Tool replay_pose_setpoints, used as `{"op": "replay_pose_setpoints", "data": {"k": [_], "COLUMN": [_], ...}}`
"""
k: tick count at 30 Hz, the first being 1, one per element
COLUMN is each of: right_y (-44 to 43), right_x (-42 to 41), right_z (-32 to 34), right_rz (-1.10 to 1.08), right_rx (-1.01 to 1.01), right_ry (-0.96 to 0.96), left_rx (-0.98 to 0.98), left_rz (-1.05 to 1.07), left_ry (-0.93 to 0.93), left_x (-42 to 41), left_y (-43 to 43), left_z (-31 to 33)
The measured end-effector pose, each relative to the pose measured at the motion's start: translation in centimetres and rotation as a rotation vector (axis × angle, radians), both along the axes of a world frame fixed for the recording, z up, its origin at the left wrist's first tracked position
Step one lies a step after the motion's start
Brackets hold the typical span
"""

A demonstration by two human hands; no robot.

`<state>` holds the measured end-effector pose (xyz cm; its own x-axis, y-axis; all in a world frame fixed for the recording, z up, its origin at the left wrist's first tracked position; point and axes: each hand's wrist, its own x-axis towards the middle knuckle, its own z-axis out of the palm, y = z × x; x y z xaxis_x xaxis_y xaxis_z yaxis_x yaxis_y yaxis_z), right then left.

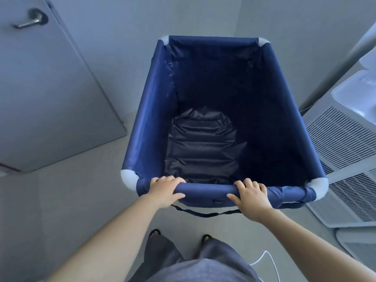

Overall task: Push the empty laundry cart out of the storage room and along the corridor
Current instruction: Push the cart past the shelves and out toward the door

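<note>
A dark blue fabric laundry cart (150, 110) with white corner joints stands right in front of me, and nothing lies inside it. My left hand (164, 191) wraps the near top rail left of centre. My right hand (252, 197) holds the same rail right of centre, fingers over the top and thumb underneath. A dark strap hangs below the rail between my hands. The cart's far edge is close to the grey wall ahead.
A grey door (50, 88) with a metal lever handle (28, 22) is on the left, shut. White vented appliances (345, 159) stand close along the cart's right side. A white cable (268, 259) lies on the floor by my feet. Open floor lies to the left.
</note>
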<state>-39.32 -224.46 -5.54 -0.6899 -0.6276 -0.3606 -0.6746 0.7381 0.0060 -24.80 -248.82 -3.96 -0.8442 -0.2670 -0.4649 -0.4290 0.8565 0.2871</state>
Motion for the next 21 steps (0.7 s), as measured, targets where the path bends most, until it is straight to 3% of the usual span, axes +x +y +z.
{"op": "replay_pose_setpoints", "data": {"k": [13, 21], "right_y": [-2.1, -2.6], "right_x": [2.6, 5.7], "right_z": [0.3, -0.1], "right_rz": [-0.199, -0.273], "right_rx": [-0.031, -0.038], "right_ry": [0.007, 0.056], "left_rx": [0.065, -0.098], "left_rz": [-0.154, -0.278], "left_ry": [0.082, 0.221], "left_x": [0.1, 1.6], "left_y": [-3.6, -4.7], "left_z": [-0.4, -1.9]}}
